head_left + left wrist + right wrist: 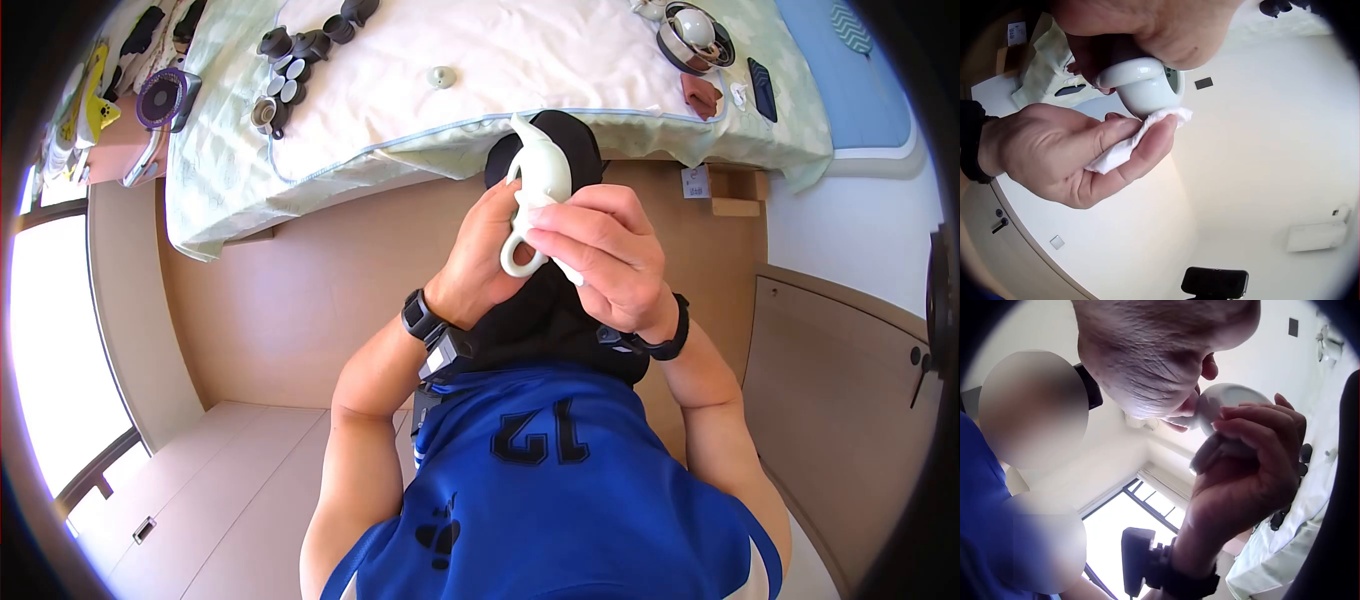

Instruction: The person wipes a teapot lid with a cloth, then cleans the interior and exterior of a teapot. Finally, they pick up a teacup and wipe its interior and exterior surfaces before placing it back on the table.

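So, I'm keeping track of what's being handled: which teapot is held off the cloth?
The pale teapot, in the left grip; the dark teapots rest on the cloth.

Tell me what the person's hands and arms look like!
The left hand and right hand wear no gloves, and the arms have no sleeves. Each wrist has a black band and a small dark box.
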A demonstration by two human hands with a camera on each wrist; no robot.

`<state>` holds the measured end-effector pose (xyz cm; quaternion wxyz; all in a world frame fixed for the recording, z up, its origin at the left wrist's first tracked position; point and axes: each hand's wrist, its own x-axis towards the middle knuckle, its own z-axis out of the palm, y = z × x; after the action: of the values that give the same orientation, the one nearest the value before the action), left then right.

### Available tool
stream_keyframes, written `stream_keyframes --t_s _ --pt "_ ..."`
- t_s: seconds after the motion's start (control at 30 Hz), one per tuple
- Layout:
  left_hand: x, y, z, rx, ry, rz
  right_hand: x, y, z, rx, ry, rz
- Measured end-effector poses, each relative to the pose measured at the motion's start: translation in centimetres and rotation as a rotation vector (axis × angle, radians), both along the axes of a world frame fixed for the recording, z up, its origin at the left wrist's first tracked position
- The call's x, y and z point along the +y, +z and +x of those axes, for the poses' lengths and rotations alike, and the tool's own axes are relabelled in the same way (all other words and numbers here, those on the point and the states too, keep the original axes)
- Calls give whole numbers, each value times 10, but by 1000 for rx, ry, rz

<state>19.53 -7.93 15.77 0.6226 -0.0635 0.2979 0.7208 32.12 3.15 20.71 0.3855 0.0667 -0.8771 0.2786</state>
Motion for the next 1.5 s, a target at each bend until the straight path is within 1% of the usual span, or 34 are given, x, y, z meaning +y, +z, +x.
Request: stream_keyframes --t_s 0.07,0.1,0.17,0.2,0.23,0.3,0.37,0.4,0.43,0.5,0.57,0.6,0.7,0.8,0.9,1.1,1.2,1.3,1.33,1.4,1.43,1.47,1.5 --pt "1 -4 2 -64 38 -53 3 -5 -3 -2 -18 36" --pt "-2 -6 0 -25 7 -22 6 -7 -5 -3 -27 56" --pt "-7 -10 -4 54 -56 47 18 -10 -10 -13 -50 -62" --pt "-6 -12 -3 136 -71 12 25 -12 -13 -32 -59 -133" --pt "-7 -11 -3 151 -69 -2 31 -13 -15 -52 -68 -204" --pt "-5 -10 -4 178 -69 -21 31 -18 -16 -80 2 -288" --pt "-1 -8 -1 86 10 -86 25 -11 -15 -89 -1 -283" --pt "5 -7 4 63 73 -80 23 -9 -12 -106 -8 -229" --pt "4 -7 5 44 84 -88 20 -10 -11 -122 -15 -176" --pt "5 -4 5 31 69 -124 16 -19 -11 -115 5 -150" --pt "-6 -17 -1 47 -29 -38 19 -32 -10 -100 13 -221" --pt "-6 -16 -3 59 -72 -1 22 -36 -9 -87 23 -261" --pt "-5 -8 -2 149 -90 -132 24 -38 -4 -154 18 -371" --pt "-3 -5 -3 127 -76 -144 30 -33 -4 -89 -23 -228" --pt "-3 -7 -1 98 -63 -154 22 -26 1 -132 -106 -354" --pt "0 -6 -1 65 -47 -171 20 -32 4 -52 -197 -233" --pt "-2 -16 -4 87 -84 -94 17 -35 3 -38 -156 -199" --pt "4 -16 2 64 -36 -146 13 -30 3 -12 -72 -27" --pt "3 -20 2 69 -39 -134 10 -27 2 2 -60 -25" --pt "0 -31 0 82 -42 -107 17 -27 4 -19 -121 16" --pt "2 -25 1 127 -61 -117 22 -28 4 -31 -145 29" --pt "4 -18 4 172 -74 -135 26 -29 0 7 -165 -42" --pt "5 -8 7 220 -86 -161 28 -21 0 -40 -190 -141"
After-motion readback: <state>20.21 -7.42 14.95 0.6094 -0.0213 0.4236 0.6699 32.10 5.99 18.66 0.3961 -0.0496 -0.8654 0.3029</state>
